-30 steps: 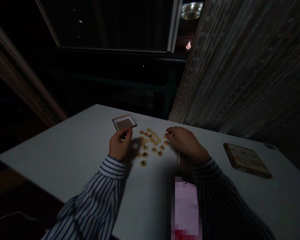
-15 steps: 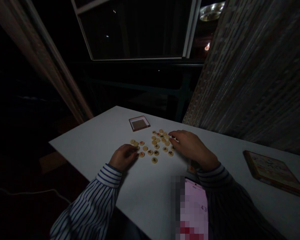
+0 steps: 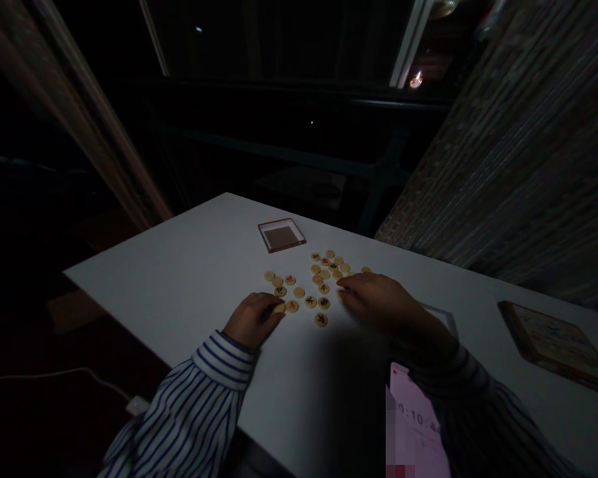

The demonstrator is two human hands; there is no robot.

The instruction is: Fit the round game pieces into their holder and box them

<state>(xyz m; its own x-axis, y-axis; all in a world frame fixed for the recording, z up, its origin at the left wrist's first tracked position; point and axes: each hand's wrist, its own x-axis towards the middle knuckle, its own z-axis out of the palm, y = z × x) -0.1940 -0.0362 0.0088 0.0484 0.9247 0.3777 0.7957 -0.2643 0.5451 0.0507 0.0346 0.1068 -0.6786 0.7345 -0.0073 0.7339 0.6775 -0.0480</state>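
Note:
Round wooden Chinese chess pieces (image 3: 321,319) lie loosely spread on the white table, some with black or red characters and others showing plain faces. My left hand (image 3: 253,318), at the near left edge of the spread, pinches one pale Chinese chess piece (image 3: 279,308) between thumb and fingers. Just beyond it lies a piece with a black character (image 3: 280,291). My right hand (image 3: 379,302) reaches over the right side of the spread, fingers stretched out and slightly apart. A piece shows at its fingertips, and the hand hides others beneath it.
A shallow open box (image 3: 282,236) stands beyond the pieces. At the right lies a flat box with a printed picture (image 3: 558,338). A phone (image 3: 418,418) with a lit screen lies under my right forearm, near a clear lid-like edge (image 3: 441,315). Bead curtains hang on both sides.
My left hand has closed on a piece at the near left. My right hand has moved over the right-hand pieces, covering some. The camera view has tilted down a little.

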